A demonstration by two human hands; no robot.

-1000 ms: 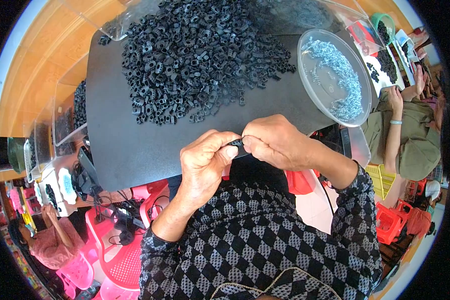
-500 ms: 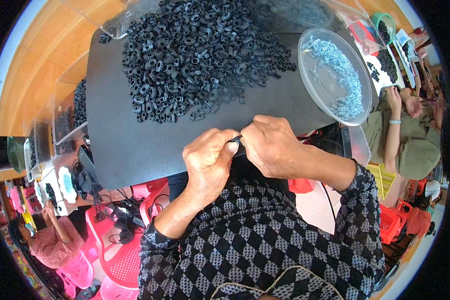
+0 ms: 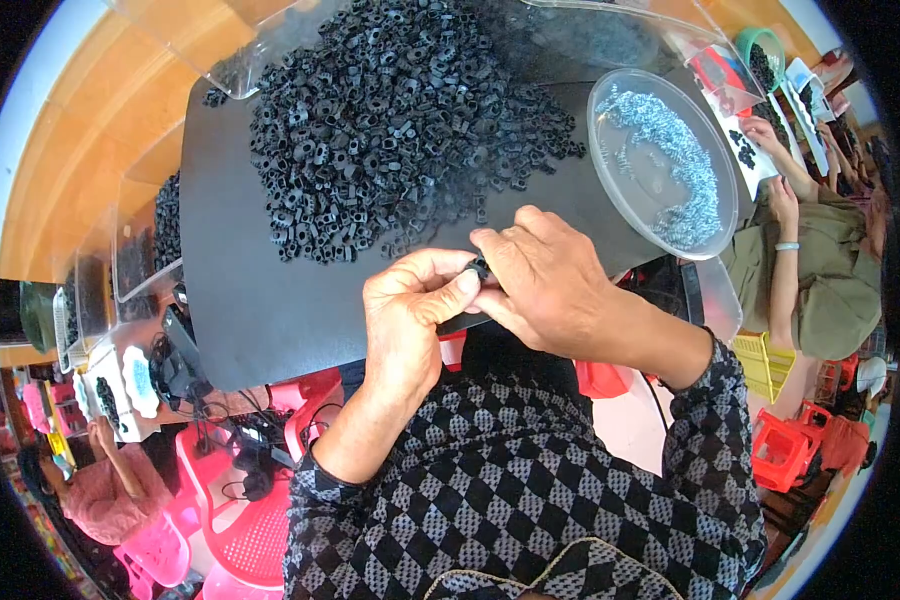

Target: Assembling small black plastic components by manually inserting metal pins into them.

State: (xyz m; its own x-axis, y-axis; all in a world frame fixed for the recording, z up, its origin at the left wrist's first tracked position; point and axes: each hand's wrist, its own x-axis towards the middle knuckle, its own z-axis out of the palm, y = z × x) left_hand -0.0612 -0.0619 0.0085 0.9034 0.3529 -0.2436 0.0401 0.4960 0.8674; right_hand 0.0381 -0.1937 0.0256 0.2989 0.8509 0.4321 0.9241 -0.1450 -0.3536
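Note:
Near the front edge of the dark table my two hands meet. A small black plastic part, which looks like a cord lock piece, is pinched between thumb and finger of my left hand. Against the same part my right hand rests its curled fingers, partly hiding it. Beyond them lies a large heap of similar black parts. To the right, a round clear plastic lid holds many tiny silvery-blue springs.
Clear plastic bins line the left side. Pink chairs stand at lower left. On the right a person in olive clothing works at another table; a yellow basket is nearby. Another person in pink sits at far left.
My right hand has turned and shifted slightly, its fingers opening a little around the black part. My left hand has stayed in nearly the same place. The view has tilted slightly.

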